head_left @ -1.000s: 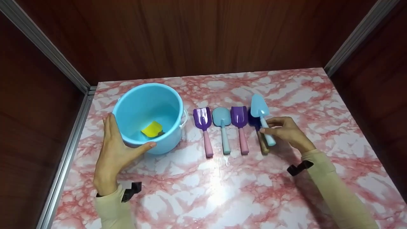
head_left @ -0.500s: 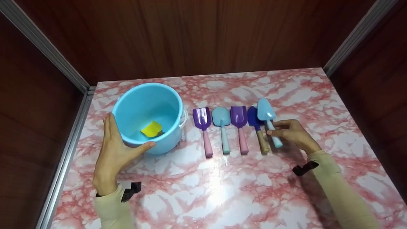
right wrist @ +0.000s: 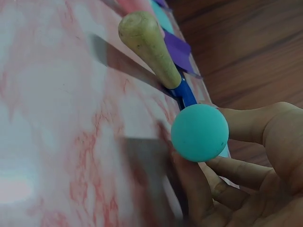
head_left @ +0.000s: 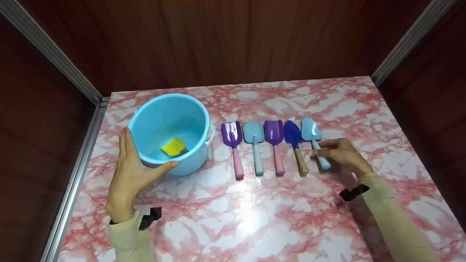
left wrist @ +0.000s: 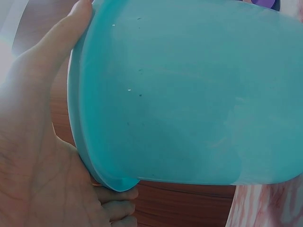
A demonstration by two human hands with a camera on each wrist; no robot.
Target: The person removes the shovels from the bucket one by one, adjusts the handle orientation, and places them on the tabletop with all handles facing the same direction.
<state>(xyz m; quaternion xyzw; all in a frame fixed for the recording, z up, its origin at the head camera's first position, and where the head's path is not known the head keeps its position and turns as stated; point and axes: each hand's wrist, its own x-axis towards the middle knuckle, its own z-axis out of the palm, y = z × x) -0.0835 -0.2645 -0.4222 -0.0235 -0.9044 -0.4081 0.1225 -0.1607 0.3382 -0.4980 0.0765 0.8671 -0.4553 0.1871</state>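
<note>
My left hand (head_left: 133, 178) rests against the near left of a light blue bucket (head_left: 185, 165), fingers straight along its side and thumb extended at the rim. In the left wrist view the bucket wall (left wrist: 189, 94) fills most of the picture. A yellow piece (head_left: 174, 146) lies inside the bucket; its lower part is hidden. My right hand (head_left: 340, 154) pinches the handle of a light blue trowel (head_left: 311, 130) at the right end of a row. The right wrist view shows that handle's round end (right wrist: 200, 133) between thumb and fingers. Beside it lies a dark blue trowel (head_left: 292, 133) with a wooden handle.
Left of the dark blue trowel lie a purple shovel (head_left: 273, 131) with a pink handle, a pale blue shovel (head_left: 253, 131) and another purple shovel (head_left: 231, 134). The marbled table (head_left: 247, 218) ends at a brown wooden back wall (head_left: 233, 43), with side walls left and right.
My right hand has carried the light blue trowel rightward and down from over the dark blue trowel, now fully uncovered. The left hand and bucket have stayed put.
</note>
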